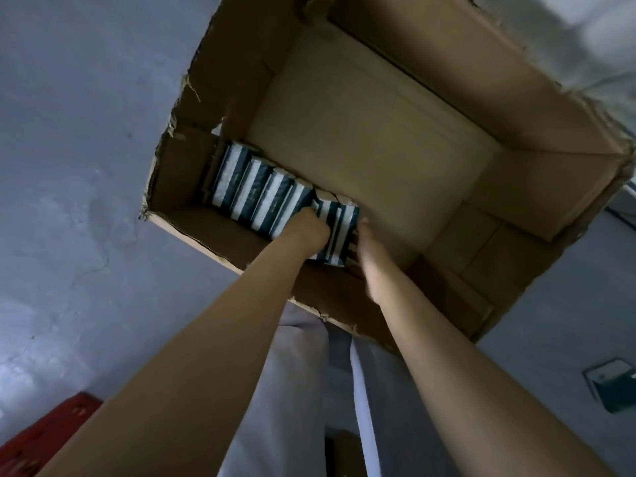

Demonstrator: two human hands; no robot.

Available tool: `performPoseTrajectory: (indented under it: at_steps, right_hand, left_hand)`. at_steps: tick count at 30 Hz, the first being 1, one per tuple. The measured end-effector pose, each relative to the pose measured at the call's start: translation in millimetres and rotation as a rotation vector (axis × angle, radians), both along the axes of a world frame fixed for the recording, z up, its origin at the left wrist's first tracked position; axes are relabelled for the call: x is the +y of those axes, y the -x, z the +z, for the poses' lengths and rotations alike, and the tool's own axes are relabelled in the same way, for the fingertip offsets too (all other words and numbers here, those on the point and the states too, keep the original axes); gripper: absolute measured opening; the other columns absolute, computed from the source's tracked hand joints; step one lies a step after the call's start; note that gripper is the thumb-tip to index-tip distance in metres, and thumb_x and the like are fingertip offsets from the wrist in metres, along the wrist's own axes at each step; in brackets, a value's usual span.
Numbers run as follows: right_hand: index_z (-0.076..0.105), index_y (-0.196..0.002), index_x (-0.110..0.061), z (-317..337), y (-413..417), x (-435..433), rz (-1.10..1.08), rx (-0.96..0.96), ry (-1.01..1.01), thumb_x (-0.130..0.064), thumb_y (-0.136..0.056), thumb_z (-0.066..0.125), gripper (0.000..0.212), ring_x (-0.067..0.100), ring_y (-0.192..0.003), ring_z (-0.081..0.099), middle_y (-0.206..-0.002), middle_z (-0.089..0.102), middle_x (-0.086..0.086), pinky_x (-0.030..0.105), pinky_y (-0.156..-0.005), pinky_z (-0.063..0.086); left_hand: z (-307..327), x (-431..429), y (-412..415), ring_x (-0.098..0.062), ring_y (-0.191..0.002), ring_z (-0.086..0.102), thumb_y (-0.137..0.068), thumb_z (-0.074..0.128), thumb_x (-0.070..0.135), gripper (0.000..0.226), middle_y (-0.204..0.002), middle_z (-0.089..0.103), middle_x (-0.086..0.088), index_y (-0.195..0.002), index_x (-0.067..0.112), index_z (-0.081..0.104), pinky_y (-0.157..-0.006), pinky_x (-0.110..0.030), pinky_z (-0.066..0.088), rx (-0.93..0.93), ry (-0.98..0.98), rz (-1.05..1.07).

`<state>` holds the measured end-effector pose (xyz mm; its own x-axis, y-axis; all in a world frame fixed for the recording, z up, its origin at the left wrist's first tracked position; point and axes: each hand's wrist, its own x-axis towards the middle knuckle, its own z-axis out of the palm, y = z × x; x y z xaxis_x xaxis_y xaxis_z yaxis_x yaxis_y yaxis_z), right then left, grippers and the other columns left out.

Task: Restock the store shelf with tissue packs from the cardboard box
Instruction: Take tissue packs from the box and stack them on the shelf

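Where the box (pixel 361 132) sits on grey floor (pixel 69 132) (red crate (pixel 44 435) nearby), left hand (pixel 309 230) grips, right hand (pixel 368 256) presses tissue packs (pixel 335 228).

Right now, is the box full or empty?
Nearly empty: one row of packs along one wall; the rest of the box floor is bare.

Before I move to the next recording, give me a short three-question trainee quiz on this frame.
1. True or false: the brown cardboard box is packed full of teal-and-white striped tissue packs.
2. What sits on the floor at lower left? A) red crate B) blue bucket C) metal trolley
3. Which of the hands digs its fingers between the packs?
Key: 1 false; 2 A; 3 left hand.
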<state>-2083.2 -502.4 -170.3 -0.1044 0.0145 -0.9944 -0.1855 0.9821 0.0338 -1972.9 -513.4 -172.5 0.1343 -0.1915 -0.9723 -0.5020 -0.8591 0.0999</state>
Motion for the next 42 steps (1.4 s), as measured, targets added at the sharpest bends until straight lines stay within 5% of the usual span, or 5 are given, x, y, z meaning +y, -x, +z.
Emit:
performPoseTrajectory:
  at_steps: [11,21,29,33,42]
  right_hand:
    - [0.058,-0.114,-0.039,175,33,-24,-0.069,-0.116,0.361,-0.034,-0.103,0.041,0.021,0.013,-0.119,0.054,-0.120,0.062,-0.008,0.040,-0.112,0.032]
    - [0.058,-0.113,-0.028,448,32,-54,0.210,-0.264,0.801,-0.009,-0.088,0.067,0.032,0.011,-0.091,0.066,-0.092,0.064,-0.001,0.032,-0.084,0.054]
    - [0.040,-0.131,-0.046,634,22,-49,0.291,-0.128,1.025,-0.053,-0.055,0.086,0.089,0.011,-0.118,0.048,-0.126,0.041,-0.007,0.036,-0.098,0.050]
    - [0.049,-0.114,-0.042,700,26,-50,0.253,-0.232,1.060,-0.038,-0.076,0.080,0.050,-0.008,-0.104,0.054,-0.127,0.048,-0.011,0.013,-0.083,0.049]
    - [0.054,-0.107,-0.023,795,35,-55,0.063,-0.138,1.183,-0.049,-0.076,0.076,0.046,0.010,-0.098,0.065,-0.110,0.064,-0.004,0.033,-0.088,0.055]
  left_hand:
    - [172,3,1,-0.019,-0.114,0.053,-0.095,0.038,0.029,0.043,-0.132,0.045,-0.001,-0.137,0.024,0.045,-0.098,-0.040,0.048,0.119,0.334,0.354]
    - [460,-5,-23,-0.002,-0.101,0.053,-0.106,0.028,0.033,0.027,-0.113,0.053,0.014,-0.129,0.033,0.042,-0.083,-0.020,0.044,0.233,0.590,0.529]
    - [648,-9,-41,-0.014,-0.093,0.069,-0.104,0.035,0.040,0.023,-0.111,0.065,0.003,-0.112,0.041,0.056,-0.075,-0.036,0.060,0.346,0.648,0.486]
    - [710,-10,-41,-0.018,-0.084,0.073,-0.101,0.043,0.039,0.024,-0.108,0.070,-0.004,-0.117,0.030,0.060,-0.074,-0.044,0.061,0.419,0.681,0.527]
    - [790,-25,-45,-0.025,-0.095,0.069,-0.099,0.044,0.045,0.042,-0.112,0.070,-0.012,-0.123,0.013,0.058,-0.074,-0.037,0.056,0.591,0.839,0.486]
